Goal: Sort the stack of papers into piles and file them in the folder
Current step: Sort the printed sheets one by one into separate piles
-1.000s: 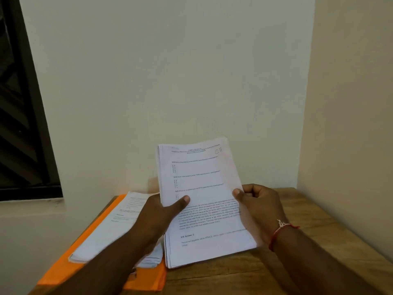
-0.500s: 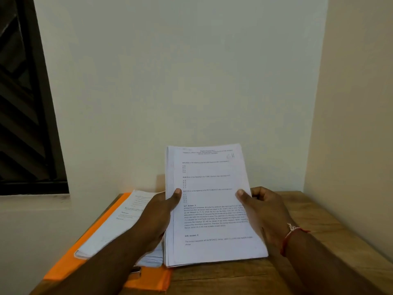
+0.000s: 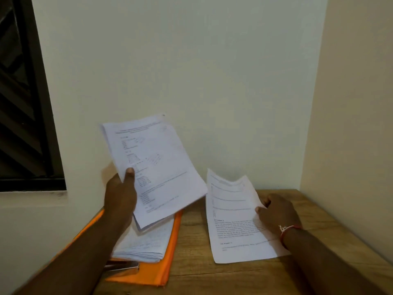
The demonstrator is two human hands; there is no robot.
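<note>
My left hand [image 3: 121, 196] grips a stack of printed papers [image 3: 157, 167] by its left edge, thumb on top, and holds it tilted above the left side of the table. My right hand [image 3: 276, 211] pinches the right edge of a single printed sheet [image 3: 231, 222], whose lower part lies on the wooden table [image 3: 191, 252] while its top curls upward. An orange folder [image 3: 155, 271] lies open at the left with a pile of papers [image 3: 144, 245] on it, partly hidden by my left forearm.
The table sits in a corner, with a white wall behind and a cream wall on the right. A dark window [image 3: 21, 103] is at the left. A metal clip [image 3: 121, 267] shows at the folder's near edge.
The two hands have parted: the right hand drew the top sheet off to the right and down onto the table, while the left hand carried the rest of the stack up and left.
</note>
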